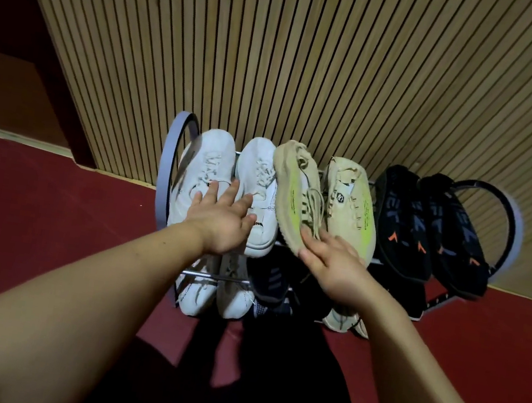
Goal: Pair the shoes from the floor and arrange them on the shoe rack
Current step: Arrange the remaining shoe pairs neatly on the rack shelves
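Head view: top shelf of the rack full, both hands at the shoes

Head view looks down on a shoe rack [168,166] with ring-shaped ends, standing against a slatted wall [314,53] on a red floor [31,218]. Its top shelf holds six shoes side by side, toes toward the wall. Under the left hand [220,222] lie two white shoes [228,168]. Just beyond the right hand [334,263] sit two beige shoes with a lime stripe [324,196], the left one [297,192] tilted up on its edge. Farther right of that hand are two black shoes with orange marks [426,225], leaning against each other.

Below both hands, the lower shelf carries another white pair [213,293], a dark blue shoe [271,285] beside it, and a pale shoe [342,319] partly hidden by the right forearm; its far right end is too dark to read.

Left hand is spread flat, fingers apart, resting across the two white shoes and gripping nothing. Right hand has its thumb and fingers closed on the heel of the tilted beige shoe, by the trailing laces.
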